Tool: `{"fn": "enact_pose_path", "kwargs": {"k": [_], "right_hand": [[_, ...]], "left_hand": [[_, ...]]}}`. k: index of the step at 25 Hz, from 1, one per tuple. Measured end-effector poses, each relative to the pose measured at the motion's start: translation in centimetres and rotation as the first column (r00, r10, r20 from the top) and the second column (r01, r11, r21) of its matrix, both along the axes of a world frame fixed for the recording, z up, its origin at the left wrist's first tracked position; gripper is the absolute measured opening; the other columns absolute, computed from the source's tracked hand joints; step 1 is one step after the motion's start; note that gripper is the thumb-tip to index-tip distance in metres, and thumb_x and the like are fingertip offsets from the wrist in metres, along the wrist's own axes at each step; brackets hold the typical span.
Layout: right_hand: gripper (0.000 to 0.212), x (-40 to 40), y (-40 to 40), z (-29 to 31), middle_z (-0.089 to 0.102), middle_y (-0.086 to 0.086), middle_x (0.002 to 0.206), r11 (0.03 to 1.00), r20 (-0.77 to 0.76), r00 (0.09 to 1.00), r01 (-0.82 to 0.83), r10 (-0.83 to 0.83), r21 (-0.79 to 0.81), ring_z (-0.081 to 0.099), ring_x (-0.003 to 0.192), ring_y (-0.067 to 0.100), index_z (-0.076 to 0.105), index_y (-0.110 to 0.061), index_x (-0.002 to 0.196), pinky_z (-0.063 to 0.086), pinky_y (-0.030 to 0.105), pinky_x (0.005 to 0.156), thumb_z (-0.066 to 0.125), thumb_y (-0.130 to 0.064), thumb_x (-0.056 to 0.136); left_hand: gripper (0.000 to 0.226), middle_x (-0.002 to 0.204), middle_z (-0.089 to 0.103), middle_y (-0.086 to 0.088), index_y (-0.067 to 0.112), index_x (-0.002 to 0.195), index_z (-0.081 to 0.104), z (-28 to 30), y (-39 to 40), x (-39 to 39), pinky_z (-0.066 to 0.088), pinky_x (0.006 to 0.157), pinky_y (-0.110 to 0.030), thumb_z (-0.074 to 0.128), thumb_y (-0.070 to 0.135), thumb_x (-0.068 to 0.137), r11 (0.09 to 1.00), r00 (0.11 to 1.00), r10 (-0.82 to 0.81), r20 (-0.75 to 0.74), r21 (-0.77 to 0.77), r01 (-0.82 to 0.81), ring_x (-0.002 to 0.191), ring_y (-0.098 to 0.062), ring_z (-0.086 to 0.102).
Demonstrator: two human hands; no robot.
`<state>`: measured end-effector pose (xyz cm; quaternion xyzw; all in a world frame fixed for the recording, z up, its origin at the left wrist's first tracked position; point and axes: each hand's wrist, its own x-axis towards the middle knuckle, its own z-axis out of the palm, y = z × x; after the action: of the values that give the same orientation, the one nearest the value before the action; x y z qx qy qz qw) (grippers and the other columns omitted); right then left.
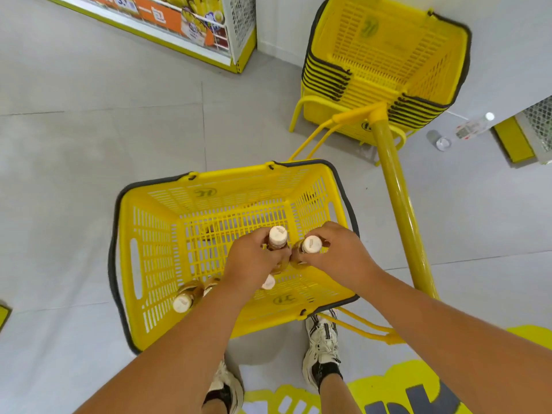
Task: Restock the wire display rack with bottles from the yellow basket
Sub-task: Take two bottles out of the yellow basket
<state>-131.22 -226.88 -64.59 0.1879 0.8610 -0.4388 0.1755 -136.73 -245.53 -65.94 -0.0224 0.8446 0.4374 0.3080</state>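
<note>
Over the yellow basket (149,264), the left hand (254,261) is wrapped around one upright bottle (277,239) and the right hand (337,252) around another (310,245), while more bottles (186,297) lie in the basket's near-left corner.

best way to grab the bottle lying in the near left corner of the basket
Take the bottle around its amber body just behind the white cap, coming down from above. It lies tilted against the wall of the basket with its cap end toward the near left corner, so the upper side is open; another bottle lies close on its right, leaving little room for fingers there.
</note>
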Motion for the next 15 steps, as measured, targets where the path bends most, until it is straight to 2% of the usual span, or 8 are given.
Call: {"fn": "enact_pose_path", "kwargs": {"k": [4,7,11,13,15], "right_hand": [[0.032,0.0,-1.4,9.0,0.073,-0.01,0.105,0.982,-0.155,0.982,0.082,-0.11,-0.172,0.07,0.101,0.008,0.078,-0.025,0.103,0.057,0.034,0.094,0.091,-0.017,0.075],[0.037,-0.1,-3.6,18.5,0.077,-0.016,0.111,0.949,-0.219,0.948,0.171,-0.232,-0.265,0.069,0.11,0.002,0.078,-0.032,0.11,0.053,0.029,0.1,0.089,-0.016,0.078],[0.036,-1.3,-6.6,31.6,0.078,-0.004,0.112,0.893,-0.335,0.872,0.213,-0.357,-0.396,0.071,0.11,0.009,0.076,-0.022,0.111,0.055,0.035,0.1,0.083,-0.002,0.082],[0.037,-2.0,-7.8,38.2,0.079,-0.006,0.109,0.882,-0.383,0.837,0.223,-0.392,-0.414,0.072,0.108,0.01,0.077,-0.024,0.111,0.057,0.039,0.099,0.084,-0.003,0.08],[0.031,-2.2,-9.0,44.9,0.08,-0.003,0.102,0.901,-0.461,0.81,0.176,-0.362,-0.397,0.072,0.099,0.01,0.079,-0.022,0.105,0.058,0.041,0.094,0.084,-0.005,0.08]], "left_hand": [[0.034,0.101,0.073,0.018,0.035,0.106,0.074,8.6,-2.6,-0.8,0.045,0.081,-0.022,0.086,0.035,0.074,0.987,0.993,0.108,-0.053,0.126,-0.101,0.099,-0.004,0.065],[0.024,0.088,0.072,0.02,0.032,0.098,0.073,17.8,-5.1,-1.1,0.049,0.079,-0.025,0.084,0.032,0.077,0.974,0.982,0.144,-0.119,0.194,-0.119,0.087,0.002,0.065],[0.022,0.086,0.076,0.002,0.026,0.096,0.071,31.5,-7.3,-1.4,0.058,0.082,-0.049,0.081,0.028,0.077,0.938,0.968,0.186,-0.167,0.322,-0.125,0.083,-0.015,0.07],[0.031,0.09,0.076,0.002,0.029,0.097,0.072,38.1,-8.5,-1.5,0.058,0.084,-0.05,0.079,0.038,0.069,0.915,0.946,0.236,-0.22,0.378,-0.14,0.087,-0.02,0.072],[0.026,0.092,0.075,0.002,0.028,0.099,0.073,44.4,-10.4,-1.6,0.059,0.085,-0.044,0.08,0.032,0.074,0.9,0.923,0.259,-0.286,0.419,-0.123,0.089,-0.022,0.071]]}}
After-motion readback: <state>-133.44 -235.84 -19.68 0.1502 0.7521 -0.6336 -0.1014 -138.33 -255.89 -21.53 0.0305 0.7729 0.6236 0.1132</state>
